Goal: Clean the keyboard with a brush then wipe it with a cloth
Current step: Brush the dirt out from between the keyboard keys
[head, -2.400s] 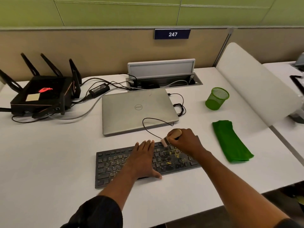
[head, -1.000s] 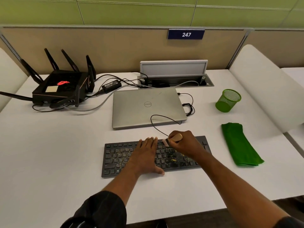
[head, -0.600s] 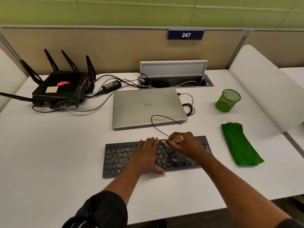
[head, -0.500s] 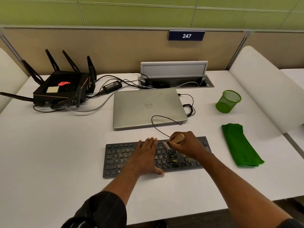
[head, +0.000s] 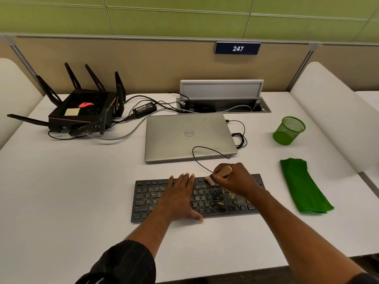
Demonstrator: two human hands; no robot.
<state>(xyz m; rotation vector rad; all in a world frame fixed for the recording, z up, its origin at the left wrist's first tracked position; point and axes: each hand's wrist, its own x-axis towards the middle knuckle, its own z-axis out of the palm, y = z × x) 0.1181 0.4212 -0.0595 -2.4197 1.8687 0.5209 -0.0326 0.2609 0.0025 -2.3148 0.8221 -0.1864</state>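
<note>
Brush bristles point left along keyboard's length.

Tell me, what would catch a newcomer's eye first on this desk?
Probably the two hands on the dark keyboard at the front: the left hand pressed flat, the right hand working a small wooden-handled brush over keys speckled with yellow crumbs. Next, the bright green cloth at the right and the spiky black router at the far left.
</note>
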